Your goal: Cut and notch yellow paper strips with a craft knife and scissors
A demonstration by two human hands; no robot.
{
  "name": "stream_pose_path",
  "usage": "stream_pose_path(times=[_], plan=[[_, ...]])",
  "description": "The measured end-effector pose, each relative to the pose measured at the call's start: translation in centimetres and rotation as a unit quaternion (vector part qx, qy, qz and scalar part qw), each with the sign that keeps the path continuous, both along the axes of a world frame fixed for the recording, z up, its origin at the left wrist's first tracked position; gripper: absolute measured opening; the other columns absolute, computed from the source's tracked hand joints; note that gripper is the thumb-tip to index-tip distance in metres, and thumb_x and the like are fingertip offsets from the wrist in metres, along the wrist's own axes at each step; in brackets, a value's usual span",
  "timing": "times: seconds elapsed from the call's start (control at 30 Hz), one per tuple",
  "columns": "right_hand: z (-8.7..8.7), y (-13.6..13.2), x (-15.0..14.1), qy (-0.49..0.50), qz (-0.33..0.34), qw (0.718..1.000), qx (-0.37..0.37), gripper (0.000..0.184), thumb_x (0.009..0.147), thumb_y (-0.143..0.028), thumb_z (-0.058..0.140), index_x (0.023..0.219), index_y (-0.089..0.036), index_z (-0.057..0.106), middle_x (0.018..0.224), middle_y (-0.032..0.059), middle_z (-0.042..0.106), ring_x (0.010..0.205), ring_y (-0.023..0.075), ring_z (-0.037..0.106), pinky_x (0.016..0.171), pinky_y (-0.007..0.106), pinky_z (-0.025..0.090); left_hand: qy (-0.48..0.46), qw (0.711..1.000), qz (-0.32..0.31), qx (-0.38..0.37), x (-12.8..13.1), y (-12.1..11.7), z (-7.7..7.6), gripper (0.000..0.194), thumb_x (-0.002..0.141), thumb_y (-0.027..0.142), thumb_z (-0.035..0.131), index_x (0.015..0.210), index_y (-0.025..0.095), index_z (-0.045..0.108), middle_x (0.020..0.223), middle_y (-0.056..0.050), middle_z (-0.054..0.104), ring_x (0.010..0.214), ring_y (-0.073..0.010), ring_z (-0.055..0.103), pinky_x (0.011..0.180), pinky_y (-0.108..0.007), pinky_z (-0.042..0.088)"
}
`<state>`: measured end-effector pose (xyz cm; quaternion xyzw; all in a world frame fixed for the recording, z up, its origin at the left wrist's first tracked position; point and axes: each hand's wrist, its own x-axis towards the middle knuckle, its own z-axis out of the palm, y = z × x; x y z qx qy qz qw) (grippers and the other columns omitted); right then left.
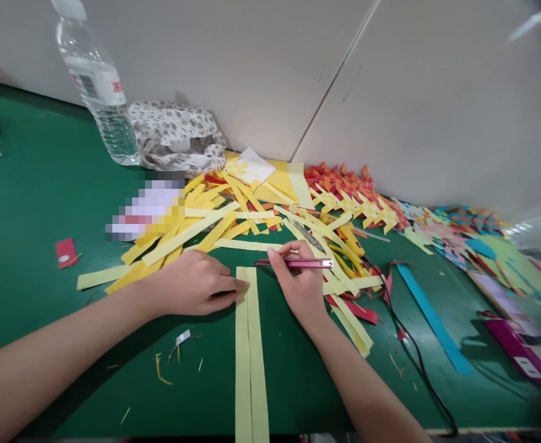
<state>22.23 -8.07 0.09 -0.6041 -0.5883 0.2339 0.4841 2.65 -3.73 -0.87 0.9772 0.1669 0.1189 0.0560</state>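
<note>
Two long pale yellow-green paper strips (252, 363) lie side by side on the green table (173, 394), with a narrow slit between them, running down to the near edge. My left hand (200, 284) is closed, its fingertips pressed onto the upper end of the strips. Just right of that end, my right hand (300, 277) grips a slim pink utility knife (307, 263) like a pen. The knife lies level, its tip pointing left and sitting slightly above the strips' top edge. Whether the blade touches paper cannot be made out.
Loose yellow strips (205, 227) spread behind my hands. Woven paper fish (344, 178) line the wall. A water bottle (99, 86) and patterned pouch (178, 132) stand back left. A black cable (408, 332), blue strip (429, 317) and magenta phone-like object (519, 347) lie right.
</note>
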Motion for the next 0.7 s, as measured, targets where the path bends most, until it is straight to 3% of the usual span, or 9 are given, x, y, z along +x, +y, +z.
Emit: stream_pose_path(times=[0.13, 0.23, 0.37, 0.7], plan=[[0.0, -0.4, -0.3, -0.050, 0.049, 0.997, -0.045, 0.015, 0.075, -0.030, 0.063, 0.072, -0.022, 0.050, 0.058, -0.0031, 0.057, 0.051, 0.0130, 0.054, 0.049, 0.025, 0.041, 0.005, 1.000, 0.016, 0.016, 0.1, 0.0, -0.3, 0.030, 0.089, 0.033, 0.038, 0.106, 0.028, 0.063, 0.064, -0.002, 0.067, 0.056, -0.0158, 0.059, 0.048, -0.029, 0.028], [0.2, -0.8, -1.0, -0.036, 0.016, 0.999, -0.036, 0.016, 0.074, -0.028, 0.062, 0.066, -0.021, 0.051, 0.055, -0.0026, 0.056, 0.049, 0.0123, 0.053, 0.048, 0.025, 0.040, -0.012, 0.998, 0.057, 0.006, 0.1, -0.1, -0.3, 0.029, 0.087, 0.037, 0.041, 0.101, 0.025, 0.064, 0.067, -0.003, 0.068, 0.057, -0.0168, 0.061, 0.050, -0.029, 0.031], [0.1, -1.3, -1.8, -0.003, -0.008, 0.999, -0.046, 0.016, 0.073, -0.028, 0.063, 0.066, -0.021, 0.050, 0.056, -0.0026, 0.056, 0.047, 0.0114, 0.052, 0.044, 0.023, 0.039, -0.007, 0.995, 0.101, 0.008, 0.1, -0.2, 0.0, 0.040, 0.084, 0.047, 0.043, 0.110, 0.022, 0.061, 0.071, -0.003, 0.070, 0.061, -0.0206, 0.064, 0.050, -0.030, 0.034], [-0.5, -1.2, -1.9, -0.097, -0.007, 0.994, -0.050, 0.018, 0.074, -0.025, 0.057, 0.063, -0.022, 0.043, 0.052, -0.0062, 0.049, 0.047, 0.0097, 0.047, 0.045, 0.021, 0.037, 0.019, 0.993, 0.082, 0.079, 0.2, -0.3, 0.2, 0.041, 0.085, 0.048, 0.040, 0.105, 0.021, 0.064, 0.059, -0.001, 0.065, 0.052, -0.0197, 0.061, 0.046, -0.031, 0.034]])
